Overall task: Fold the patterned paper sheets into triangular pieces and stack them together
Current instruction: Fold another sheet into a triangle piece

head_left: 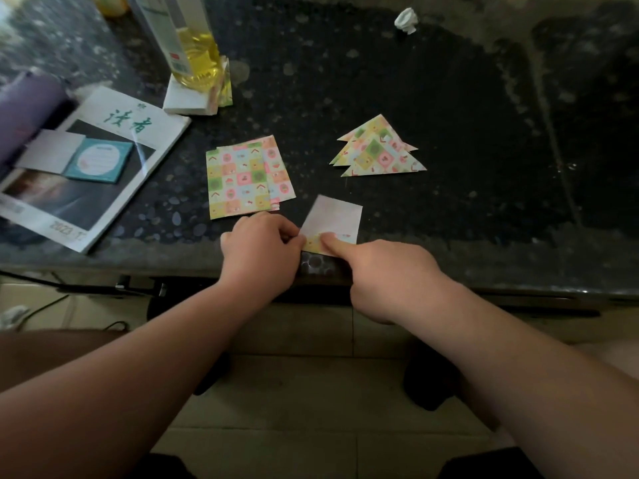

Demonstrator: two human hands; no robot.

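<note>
Head view: sheets (242,178) on speckled countertop (380,81), tiled floor (311,392).

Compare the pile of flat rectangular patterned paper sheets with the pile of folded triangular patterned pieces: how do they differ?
The flat rectangular sheets are unfolded; the folded triangular pieces are creased to points. The sheets overlap almost squarely; the triangles fan out, staggered. Both show the same pastel checked print.

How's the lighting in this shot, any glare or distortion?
Head view: dim overall, with pale glare on the countertop at far left and a streak across the magazine; wide-angle bending slightly bows the counter's near edge; the paper sheet reads clearly.
</note>
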